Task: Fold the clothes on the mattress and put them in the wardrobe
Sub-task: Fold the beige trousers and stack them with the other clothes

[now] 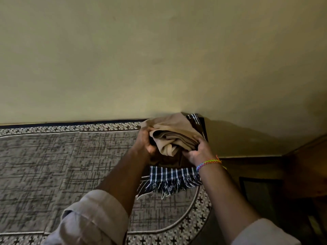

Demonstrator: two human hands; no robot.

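Two hands are on one bundle, and I judge the folding mostly done and the carrying not yet finished: no wardrobe interior shows, only dark wooden furniture [304, 174] at three o'clock that I cannot identify. Going left to right, the patterned mattress cover [53, 165] fills the nine o'clock side, bare of loose garments as far as I see. My left hand [144, 144] is closed on the left edge of the stack, fingers curled into the tan folded garment [169, 131]. That garment sits on top, at twelve o'clock from my wrists, with a dark brown piece [169, 160] beneath it and a navy checked fringed cloth [174, 175] lowest, its fringe hanging toward six o'clock. My right hand [199, 152], with a braided bracelet [208, 164] at the wrist, is clamped on the right side.
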